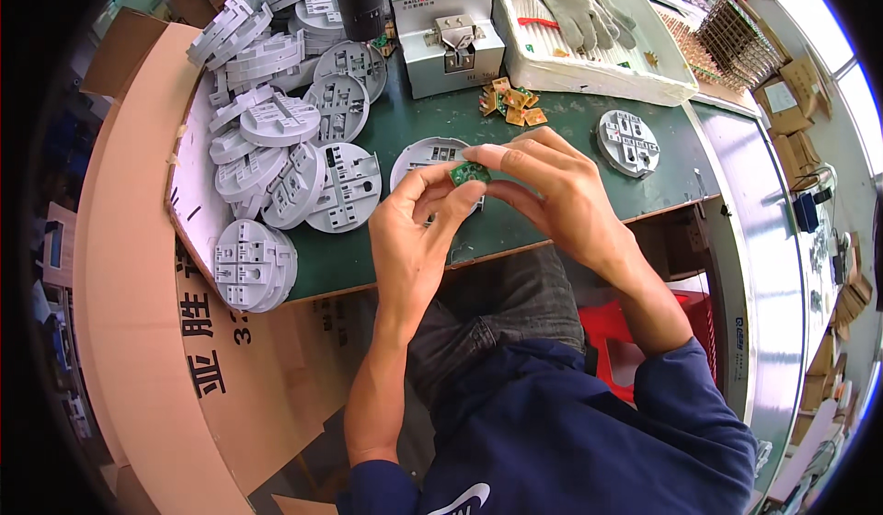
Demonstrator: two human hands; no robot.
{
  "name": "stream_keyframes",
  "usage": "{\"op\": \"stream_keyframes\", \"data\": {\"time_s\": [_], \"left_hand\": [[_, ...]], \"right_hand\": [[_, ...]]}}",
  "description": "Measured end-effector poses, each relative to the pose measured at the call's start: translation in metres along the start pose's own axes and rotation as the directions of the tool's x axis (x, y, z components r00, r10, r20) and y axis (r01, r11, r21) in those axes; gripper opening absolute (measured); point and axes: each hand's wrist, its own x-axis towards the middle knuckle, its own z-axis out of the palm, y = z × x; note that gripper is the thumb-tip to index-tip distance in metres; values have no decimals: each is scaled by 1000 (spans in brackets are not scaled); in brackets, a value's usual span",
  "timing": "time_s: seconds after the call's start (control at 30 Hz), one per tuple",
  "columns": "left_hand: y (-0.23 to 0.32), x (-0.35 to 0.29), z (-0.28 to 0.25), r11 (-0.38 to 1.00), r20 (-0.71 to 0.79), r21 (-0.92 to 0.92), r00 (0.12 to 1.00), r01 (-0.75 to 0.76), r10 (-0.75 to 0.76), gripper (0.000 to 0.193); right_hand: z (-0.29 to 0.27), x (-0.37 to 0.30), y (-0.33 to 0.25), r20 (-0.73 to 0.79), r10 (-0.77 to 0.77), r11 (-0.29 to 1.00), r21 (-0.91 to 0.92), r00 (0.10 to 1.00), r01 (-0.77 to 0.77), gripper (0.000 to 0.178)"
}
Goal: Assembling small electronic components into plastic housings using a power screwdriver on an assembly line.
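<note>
Between my two hands, above the front of the green table, is a small green circuit board [470,174]. My left hand [418,211] pinches its left side with thumb and fingers. From the right, the fingertips of my right hand [552,188] close on its upper and right edge. Just behind and below the hands lies a round grey plastic base [429,154] with slots, partly covered by my fingers. Beyond it rests a small heap of copper-coloured and green circuit boards [512,101]. Another round grey base [628,143], with dark parts in it, sits to the right.
Many round grey plastic bases [276,120] are piled at the left, some stacked at the front corner. A grey metal machine [448,37] stands at the back, beside a dark cylinder [358,0]. A white foam tray [598,78] holds work gloves [570,9].
</note>
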Motion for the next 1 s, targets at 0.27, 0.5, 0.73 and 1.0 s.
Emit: {"op": "stream_keyframes", "data": {"time_s": [0.27, 0.5, 0.73, 1.0], "left_hand": [[-12, -5, -9, 938, 46, 215, 962, -273, 269, 17], [-2, -6, -5, 729, 102, 486, 859, -482, 501, 13], [-11, -5, -9, 721, 86, 503, 858, -476, 506, 27], [-23, -2, -26, 520, 155, 801, 941, -297, 299, 63]], "right_hand": [[10, -16, 13, 225, 345, 602, 692, 911, -399, 35], [18, -25, 23, 273, 288, 581, 712, 918, -394, 35], [22, -29, 24, 351, 379, 264, 846, 856, -464, 35], [22, 5, 31, 137, 438, 819, 348, 889, -457, 35]]}}
